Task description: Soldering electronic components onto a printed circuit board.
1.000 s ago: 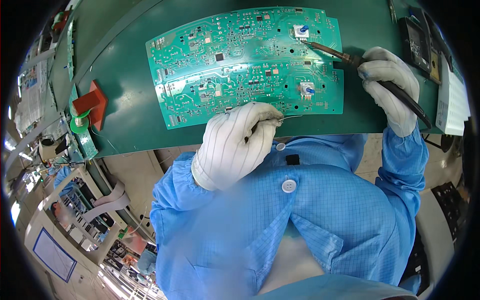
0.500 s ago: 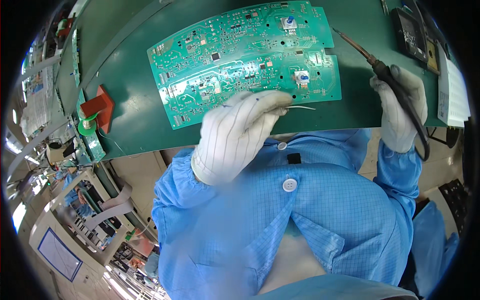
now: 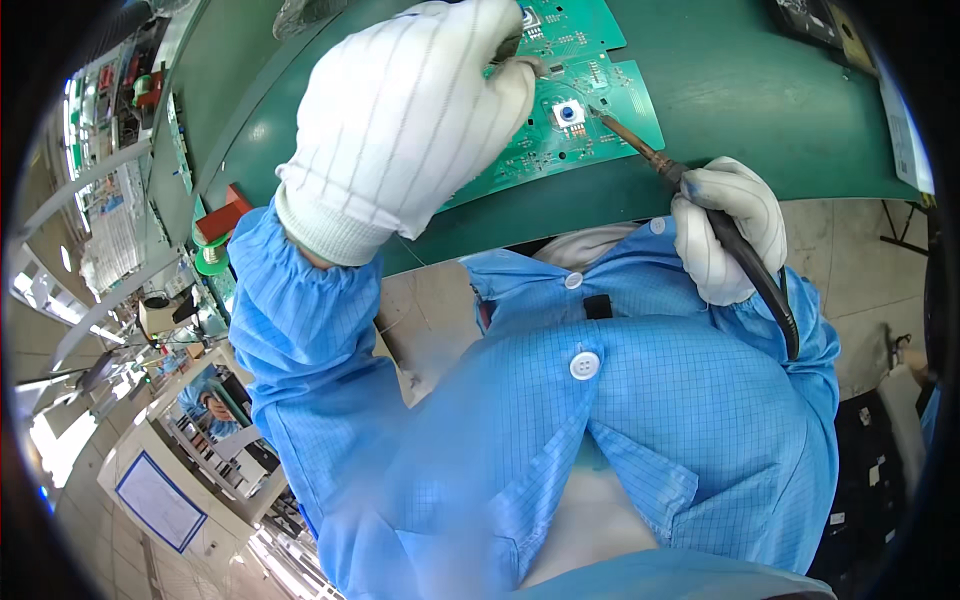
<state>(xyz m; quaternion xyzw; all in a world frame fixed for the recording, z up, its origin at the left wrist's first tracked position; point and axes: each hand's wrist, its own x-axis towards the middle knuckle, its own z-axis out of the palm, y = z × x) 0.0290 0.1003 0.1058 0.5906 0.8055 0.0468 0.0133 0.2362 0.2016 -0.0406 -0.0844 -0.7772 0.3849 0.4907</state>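
While my left hand (image 3: 405,120) fills the top of the view, its gloved fingers (image 3: 500,85) are curled tight around something thin at their tips; I think it is a strand of solder wire (image 3: 527,63), though it is too small to be sure. Just beyond those fingertips lies the green circuit board (image 3: 600,90), flat on the green table (image 3: 740,110), and the hand covers much of the board's near-left part. My right hand (image 3: 727,228) is clenched around the dark handle of a soldering iron (image 3: 680,175), with the black cord (image 3: 765,290) trailing back from the fist over my blue coat (image 3: 620,420). From that grip the iron's shaft slants up and away to the left, its tip right beside a small square part with a blue centre (image 3: 568,113) on the board. That part sits between my two grips, nearer the left fingertips.
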